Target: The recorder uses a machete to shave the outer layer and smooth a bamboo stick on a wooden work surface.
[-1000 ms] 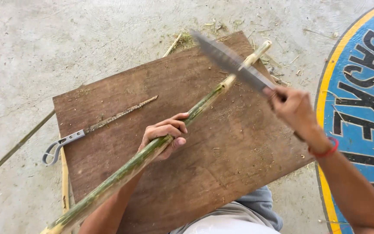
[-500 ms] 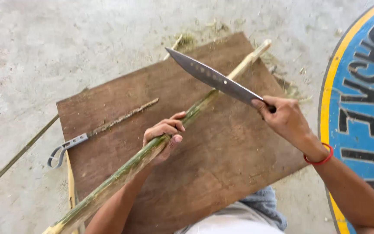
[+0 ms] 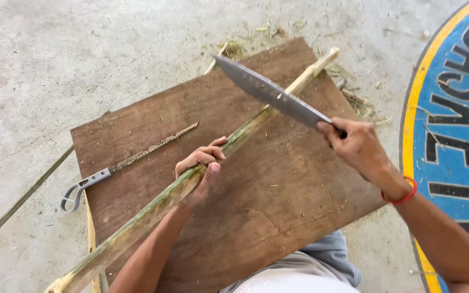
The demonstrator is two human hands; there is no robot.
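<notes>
Bamboo, green and streaked with pale scraped patches, is what my left hand (image 3: 199,172) holds: a long bamboo pole (image 3: 191,182) lying diagonally over the brown wooden board (image 3: 278,206), from its near end at 7 o'clock by the bottom edge of the view up to its pale cut tip at 1 o'clock past the board's far corner. My left fingers (image 3: 213,153) are curled shut around the pole near its middle, thumb pressed along its near side.

My right hand (image 3: 356,145) sits at 3 o'clock from the left one, fingers closed on the handle of a big knife (image 3: 272,93). Its grey blade, with a row of small holes along it, points toward 10 o'clock and crosses over the pole's upper part; I cannot tell whether the edge touches the bamboo or stands just above it. A red band (image 3: 403,194) circles my right wrist.

At 9 o'clock from my left hand a thin saw blade (image 3: 128,161) with a grey metal loop handle lies flat on the board, well apart from the pole. A thin green stick (image 3: 23,199) lies on the grey concrete floor (image 3: 82,59) off the board's left edge. Bamboo shavings (image 3: 354,100) are scattered past the far corner. At the right, a blue round mat with a yellow rim (image 3: 451,108) lies on the floor.
</notes>
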